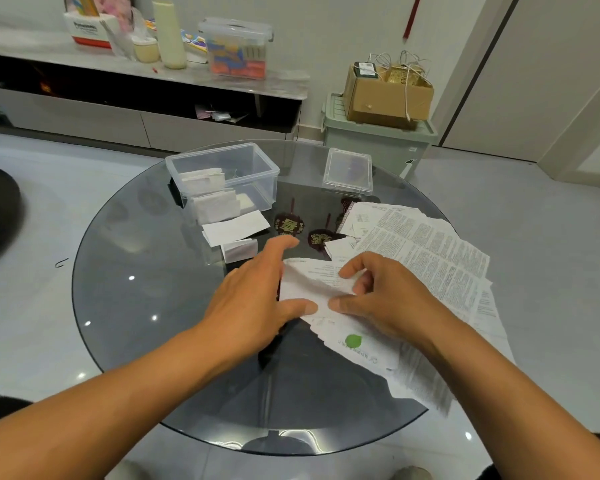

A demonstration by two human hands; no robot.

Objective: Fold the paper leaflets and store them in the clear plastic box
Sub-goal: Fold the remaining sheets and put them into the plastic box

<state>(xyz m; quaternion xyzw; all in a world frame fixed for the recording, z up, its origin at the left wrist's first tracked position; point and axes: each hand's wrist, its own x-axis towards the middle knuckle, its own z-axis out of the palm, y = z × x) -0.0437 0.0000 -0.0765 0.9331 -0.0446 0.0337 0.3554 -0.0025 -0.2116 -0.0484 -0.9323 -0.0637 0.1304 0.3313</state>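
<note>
1. Biggest thing here is the round dark glass table [136, 306], which carries pretty much everything.
2. Along its right side there's a messy spread of unfolded leaflets [430, 251], all tiny print, overlapping each other and hanging over the table edge a bit.
3. The clear plastic box [257, 174] sits at the far left part of the table with no lid on. A few folded leaflets [215, 204] are already inside, standing or leaning against the near wall.
4. Its lid [349, 169] lies flat on the table, off to the right of the box and well apart from it.
5. Left hand [253, 299]: flat-ish, fingers stretched out, thumb pressing down on the left edge of the paper being worked on. So it's open and just holding the sheet down.
6. Right hand [374, 296]: fingers curled, pinching the same sheet between thumb and fingertips.
7. That sheet, the half-folded leaflet [309, 285], lies between the two hands near the middle of the table, on top of another leaflet with a green dot [354, 340].
8. Two folded papers [234, 228] lie outside the box, just in front of it.
9. Smallest: a couple of dark red ornaments [289, 226] with gold characters, under or on the glass, can't tell which.
</note>
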